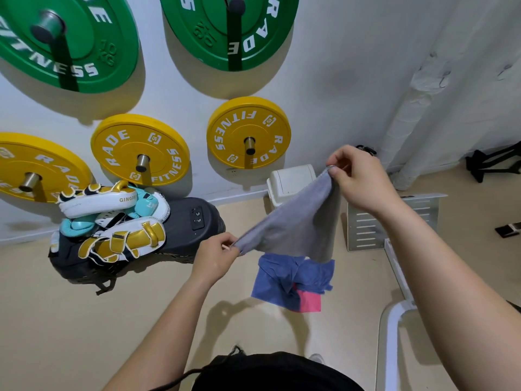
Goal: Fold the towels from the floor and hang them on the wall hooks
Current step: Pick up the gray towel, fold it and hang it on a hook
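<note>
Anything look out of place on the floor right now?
Yes. A blue towel lies crumpled on the floor over a pink towel, both unfolded. Both hands, left and right, hold the grey towel stretched above them.

Grey terry-cloth towel (296,230): held off the floor, pinched at two corners by your left hand (215,256) and your right hand (363,179), top edge slanting up toward the right grip, body sagging between. Crumpled blue cloth towel (287,280): floor, directly below the grips. Pink cloth towel (308,301): partly under the blue one.
</note>
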`<state>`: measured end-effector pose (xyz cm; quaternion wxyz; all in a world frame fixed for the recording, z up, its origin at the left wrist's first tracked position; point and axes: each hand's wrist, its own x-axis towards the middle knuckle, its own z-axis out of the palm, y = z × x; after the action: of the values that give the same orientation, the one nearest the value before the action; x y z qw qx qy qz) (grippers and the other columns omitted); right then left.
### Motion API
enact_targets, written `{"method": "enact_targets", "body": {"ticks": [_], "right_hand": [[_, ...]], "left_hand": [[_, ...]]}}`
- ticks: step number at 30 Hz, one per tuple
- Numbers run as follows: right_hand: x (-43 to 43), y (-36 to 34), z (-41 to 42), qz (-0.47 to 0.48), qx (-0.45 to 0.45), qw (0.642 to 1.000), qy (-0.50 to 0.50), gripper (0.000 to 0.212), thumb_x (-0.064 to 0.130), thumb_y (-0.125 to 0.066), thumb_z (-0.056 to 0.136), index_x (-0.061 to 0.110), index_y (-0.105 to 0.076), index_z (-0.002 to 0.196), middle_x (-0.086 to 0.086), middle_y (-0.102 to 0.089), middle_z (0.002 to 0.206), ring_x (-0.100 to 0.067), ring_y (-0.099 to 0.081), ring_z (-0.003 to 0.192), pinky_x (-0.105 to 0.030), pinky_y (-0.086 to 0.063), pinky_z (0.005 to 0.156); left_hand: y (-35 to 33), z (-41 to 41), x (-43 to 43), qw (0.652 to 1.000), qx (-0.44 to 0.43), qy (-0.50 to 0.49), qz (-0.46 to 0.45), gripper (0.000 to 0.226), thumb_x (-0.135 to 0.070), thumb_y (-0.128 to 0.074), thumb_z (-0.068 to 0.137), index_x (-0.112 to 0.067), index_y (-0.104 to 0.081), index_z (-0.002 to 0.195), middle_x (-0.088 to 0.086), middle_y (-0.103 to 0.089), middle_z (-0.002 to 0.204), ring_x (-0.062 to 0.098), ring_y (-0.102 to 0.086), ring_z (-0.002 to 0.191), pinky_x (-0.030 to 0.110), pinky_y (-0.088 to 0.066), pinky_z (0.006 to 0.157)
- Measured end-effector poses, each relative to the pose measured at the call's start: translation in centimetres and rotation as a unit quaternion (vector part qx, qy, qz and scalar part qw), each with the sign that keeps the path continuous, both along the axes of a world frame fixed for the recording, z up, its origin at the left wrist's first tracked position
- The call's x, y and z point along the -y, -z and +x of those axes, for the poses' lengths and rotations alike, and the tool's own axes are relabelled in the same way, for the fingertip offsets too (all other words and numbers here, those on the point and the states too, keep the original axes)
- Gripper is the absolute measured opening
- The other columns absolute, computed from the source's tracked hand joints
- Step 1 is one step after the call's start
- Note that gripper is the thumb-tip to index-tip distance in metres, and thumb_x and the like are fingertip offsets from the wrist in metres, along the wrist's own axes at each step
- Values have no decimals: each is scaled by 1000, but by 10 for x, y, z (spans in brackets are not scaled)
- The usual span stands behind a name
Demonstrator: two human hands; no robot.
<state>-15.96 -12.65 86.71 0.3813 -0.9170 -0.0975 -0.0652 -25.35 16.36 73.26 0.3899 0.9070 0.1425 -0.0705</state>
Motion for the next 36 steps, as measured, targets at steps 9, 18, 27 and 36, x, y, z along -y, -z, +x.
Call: {"method": "enact_targets", "body": {"ticks": [9,18,27,36], "right_hand": [[18,54,-1,-25,-70,995,72,8,10,-53,97,18,-53,94,4,-57,80,-21,-52,77,-30,-31,66],[23,63,3,17,-83,992,91,4,13,-47,100,16,-50,101,-3,-59,97,-22,-52,88,-30,-34,75],[37,67,7,29,-81,995,47,5,11,-51,98,15,-54,97,-1,-61,88,-19,-53,79,-28,-40,65],[24,103,-5,92,-134,956,244,13,18,-48,100,12,-56,108,-7,-62,99,-28,-57,95,-34,-42,78]], "left_hand": [[-14,5,-25,982,8,-74,-176,17,9,-64,86,-8,-66,85,24,-68,86,21,-71,64,27,-57,60],[-25,10,-11,996,38,-39,-68,13,-12,-72,78,-25,-74,82,1,-70,70,7,-57,60,11,-43,53],[-30,34,-19,988,142,-24,52,7,-16,-67,88,-22,-68,87,-9,-65,83,9,-58,79,26,-40,68],[-41,55,6,986,143,-88,-26,12,-27,-63,94,-17,-65,101,-3,-67,90,12,-59,79,19,-39,67]]}}
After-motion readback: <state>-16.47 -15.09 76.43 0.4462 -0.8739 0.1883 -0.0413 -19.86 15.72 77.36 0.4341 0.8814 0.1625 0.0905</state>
